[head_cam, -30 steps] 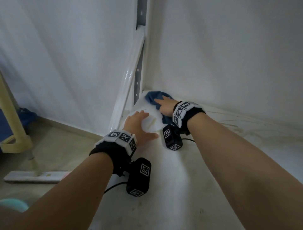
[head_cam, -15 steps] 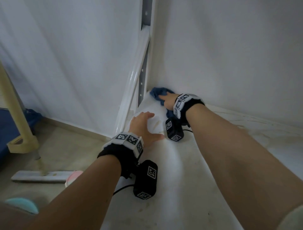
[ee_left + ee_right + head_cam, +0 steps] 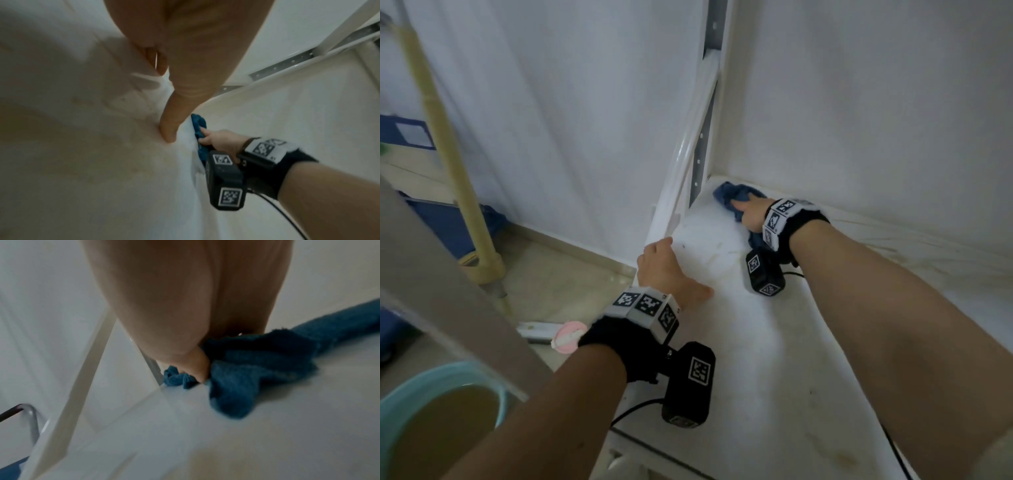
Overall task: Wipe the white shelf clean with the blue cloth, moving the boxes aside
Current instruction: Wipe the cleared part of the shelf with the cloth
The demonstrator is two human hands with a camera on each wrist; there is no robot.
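Observation:
The blue cloth (image 3: 731, 198) lies bunched in the back left corner of the white shelf (image 3: 756, 342). My right hand (image 3: 750, 212) is on top of it and grips it; in the right wrist view the thumb digs into the cloth (image 3: 257, 369) folds. My left hand (image 3: 661, 263) rests on the shelf by its left edge, holding nothing, with the thumb (image 3: 170, 129) pressed on the surface. The left wrist view also shows the cloth (image 3: 198, 123) under the right hand (image 3: 222, 141). No boxes are in view.
A perforated metal upright (image 3: 702, 150) stands at the shelf's back left corner, with white walls behind and to the right. On the floor to the left are a pale yellow pole (image 3: 448, 137), a teal basin (image 3: 400, 411) and a pink round object (image 3: 568, 339). Faint stains mark the shelf.
My right hand has pushed the cloth farther into the back left corner. My left hand has shifted a little toward the shelf's left edge.

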